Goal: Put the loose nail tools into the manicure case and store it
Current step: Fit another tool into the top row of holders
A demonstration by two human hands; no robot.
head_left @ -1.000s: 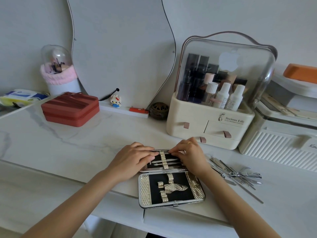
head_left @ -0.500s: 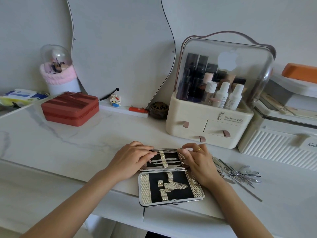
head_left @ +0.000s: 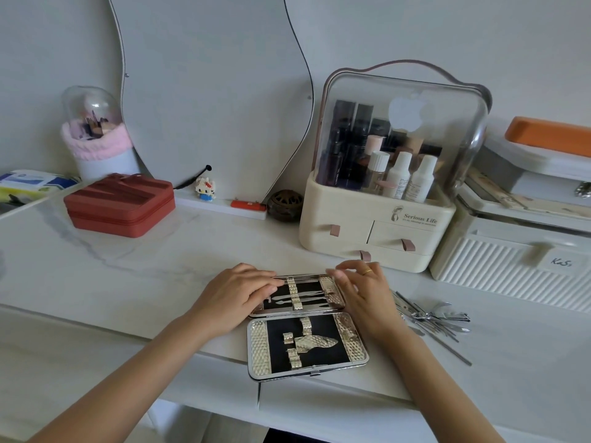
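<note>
The manicure case lies open near the front edge of the white desk. Its far half holds several slim metal tools under gold straps. The near half shows only bare straps and a gold pocket. My left hand rests on the far half's left end, its fingers lying over the tool tips. At the far half's right end my right hand, which wears a ring, touches the far corner with spread fingers. A heap of loose nail tools lies on the desk just right of my right wrist.
A cream cosmetics organiser with small drawers stands right behind the case. A white ribbed box is at the right. A red zip case, brush holder and wavy mirror are at the back left.
My right hand's fingers have uncurled and slid from the middle of the far half to its right corner. The left hand has hardly moved.
</note>
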